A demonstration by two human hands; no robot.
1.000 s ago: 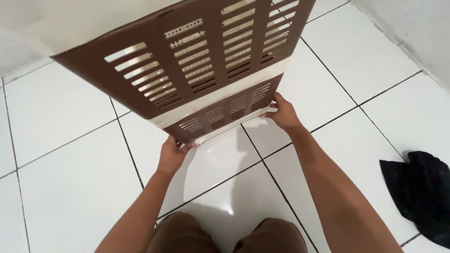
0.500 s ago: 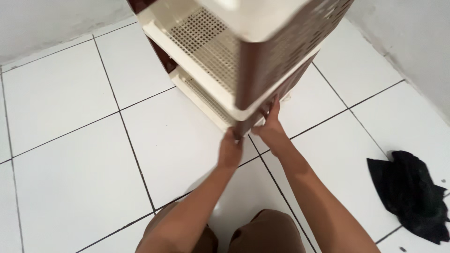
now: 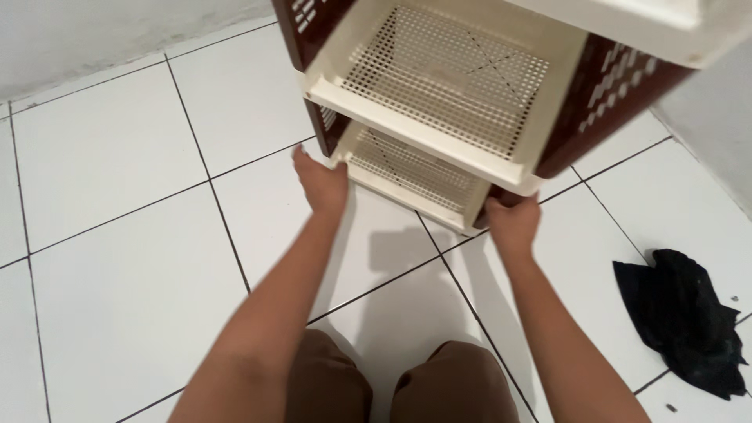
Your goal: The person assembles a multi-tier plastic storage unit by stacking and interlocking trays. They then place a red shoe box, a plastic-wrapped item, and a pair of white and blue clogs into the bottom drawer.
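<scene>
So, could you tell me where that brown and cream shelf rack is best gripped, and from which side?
Probably at the two front corners of its lowest tray, coming from the open front. The shelf rack is tilted, with its bottom edge nearest the person; the left hand and right hand already flank that cream rim, where the solid lip offers purchase, unlike the perforated floors.

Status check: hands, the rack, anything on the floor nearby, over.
Left hand and right hand grip the lower corners of the brown-and-cream tiered rack. Rack tilted, mesh shelves facing camera. Black cloth lies on the tiles at right, apart.
</scene>
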